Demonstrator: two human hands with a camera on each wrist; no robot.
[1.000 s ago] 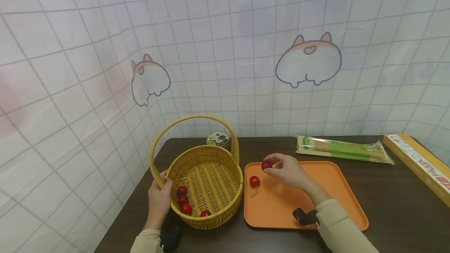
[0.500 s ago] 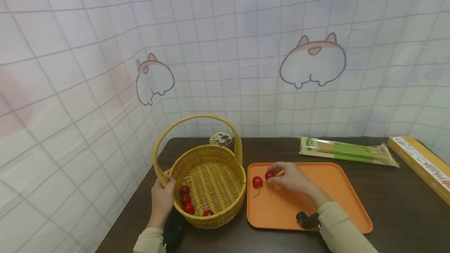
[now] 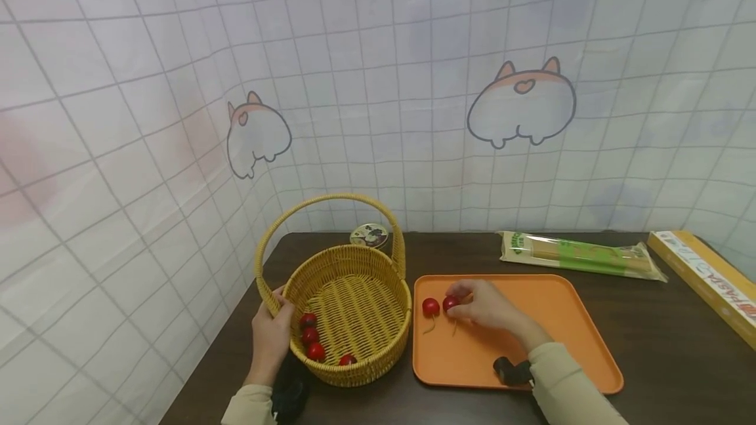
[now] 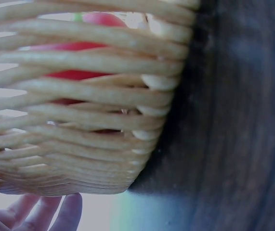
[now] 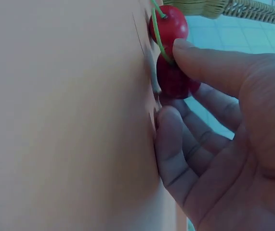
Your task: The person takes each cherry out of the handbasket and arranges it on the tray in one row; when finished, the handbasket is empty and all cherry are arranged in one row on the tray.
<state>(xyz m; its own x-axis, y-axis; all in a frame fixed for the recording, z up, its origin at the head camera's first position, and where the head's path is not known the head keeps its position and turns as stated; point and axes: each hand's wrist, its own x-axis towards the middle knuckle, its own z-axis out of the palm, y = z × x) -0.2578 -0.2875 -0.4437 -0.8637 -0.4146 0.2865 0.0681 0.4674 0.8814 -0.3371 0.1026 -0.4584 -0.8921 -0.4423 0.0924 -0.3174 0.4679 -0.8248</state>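
Observation:
A yellow wicker basket (image 3: 384, 354) with a tall arched handle stands on the dark table, several red cherries (image 3: 310, 336) lying along its left and front inside. My left hand (image 3: 270, 341) grips the basket's left rim near the foot of the handle; its fingertips show under the weave in the left wrist view. On the orange tray (image 3: 555, 320), my right hand (image 3: 487, 305) pinches a stemmed cherry (image 5: 173, 79) between thumb and fingers, low over the tray's surface. Another cherry (image 3: 430, 307), its stem towards me, lies just left of the pinched one.
A round tin (image 3: 369, 236) stands behind the basket. Past the tray's back edge lies a clear-and-green pack of long pasta (image 3: 581, 256). A yellow pasta box (image 3: 705, 279) sits at the right. A white gridded cloth wall (image 3: 378, 169) rises behind the table.
My right hand has come down and slightly towards me with the cherry, onto the tray beside the other one. My left hand stays on the basket. The head view has shifted slightly.

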